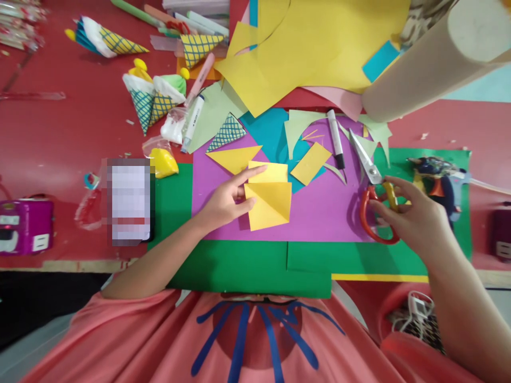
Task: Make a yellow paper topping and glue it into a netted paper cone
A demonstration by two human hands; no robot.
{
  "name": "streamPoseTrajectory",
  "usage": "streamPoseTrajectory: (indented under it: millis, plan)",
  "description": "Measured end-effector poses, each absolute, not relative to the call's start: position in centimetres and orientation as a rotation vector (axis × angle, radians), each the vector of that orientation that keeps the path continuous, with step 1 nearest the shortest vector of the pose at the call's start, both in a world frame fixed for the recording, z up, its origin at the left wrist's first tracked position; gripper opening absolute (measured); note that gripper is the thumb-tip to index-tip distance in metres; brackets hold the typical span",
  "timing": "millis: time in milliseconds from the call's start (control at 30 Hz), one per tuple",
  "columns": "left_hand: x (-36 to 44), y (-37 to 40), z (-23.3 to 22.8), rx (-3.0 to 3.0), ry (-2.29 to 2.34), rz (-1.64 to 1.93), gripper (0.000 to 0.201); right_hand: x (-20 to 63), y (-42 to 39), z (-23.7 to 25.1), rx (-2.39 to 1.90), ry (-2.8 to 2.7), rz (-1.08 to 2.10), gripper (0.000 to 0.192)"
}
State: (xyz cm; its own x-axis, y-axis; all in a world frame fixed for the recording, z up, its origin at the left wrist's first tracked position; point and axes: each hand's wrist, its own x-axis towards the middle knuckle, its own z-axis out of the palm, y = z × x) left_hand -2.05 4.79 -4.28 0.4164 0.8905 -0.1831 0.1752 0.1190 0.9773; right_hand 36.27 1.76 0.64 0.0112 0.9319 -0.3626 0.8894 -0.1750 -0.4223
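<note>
Your left hand (223, 202) lies flat, fingers spread, pinning the folded yellow paper (269, 199) against the purple sheet (319, 207); it presses rather than clasps, the index finger resting along the paper's upper left edge. Your right hand (415, 218) sits well apart to the right, its fingers curled loosely about the red handles of the scissors (373, 186), which lie on the sheet's right edge. Whether the fingers are through the loops cannot be told. The scissors' long axis runs from the handles at your right hand up and to the left, blades shut, tips pointing toward the marker (336, 139) and away from you. The paper therefore lies to the left of the scissors and level with the handles, with 1 small yellow rectangle (310, 163) between them. A glue gun (437, 183) rests just beyond the right hand on the green sheet (247, 263).
</note>
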Motion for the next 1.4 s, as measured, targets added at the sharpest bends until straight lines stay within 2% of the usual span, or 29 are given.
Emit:
streamPoseTrajectory:
  millis: [67,167,233,300,433,533,567,633,700,767,867,1033,1233,1400]
  plan:
    - [-2.0,4.9,-4.2,1.384,1.088,0.751,0.056,35.3,1.9,1.2,-2.344,-1.85,0.788,0.065]
    - [-1.9,5.0,-4.1,1.457,1.109,0.855,0.052,34.1,2.1,2.8,-2.486,-2.009,0.484,0.063]
    - [-1.8,5.0,-4.0,1.518,1.108,0.934,0.05,33.5,2.2,4.0,-2.447,-2.019,0.279,0.057]
    - [-1.6,4.9,-4.0,1.555,1.107,1.014,0.051,32.8,2.4,4.8,-2.286,-1.978,0.231,0.045]
    - [-1.3,4.9,-3.8,1.589,1.138,1.066,0.06,29.8,3.0,4.1,-1.948,-1.87,0.613,0.022]
    - [-1.1,5.3,-3.4,1.588,1.117,0.992,0.061,26.6,3.8,2.0,-1.635,-1.825,0.952,0.016]
    - [-1.0,5.4,-3.2,1.583,1.103,0.964,0.06,25.5,4.2,1.2,-1.54,-1.77,1.066,0.017]
    - [-0.7,5.8,-2.7,1.567,1.074,0.911,0.058,23.7,4.9,-0.2,-1.389,-1.74,1.348,0.038]
    - [-0.2,6.1,-2.3,1.531,1.042,0.854,0.051,22.3,5.5,-1.3,-1.301,-1.637,1.501,0.052]
    - [0.2,6.4,-2.2,1.508,1.04,0.839,0.047,21.4,5.8,-2.0,-1.286,-1.536,1.5,0.057]
    - [0.7,6.7,-2.7,1.517,1.094,0.896,0.046,20.9,6.0,-2.7,-1.312,-1.463,1.405,0.056]
    - [0.7,6.6,-3.8,1.539,1.1,0.897,0.03,21.1,6.1,-3.4,-1.341,-1.446,1.378,0.052]
    - [0.7,6.0,-3.9,1.448,1.137,0.756,0.034,21.5,6.2,-3.6,-1.232,-1.387,1.432,0.047]
    - [0.9,5.9,-3.7,1.431,1.144,0.929,0.035,21.5,6.1,-4.4,-1.063,-1.416,1.381,0.056]
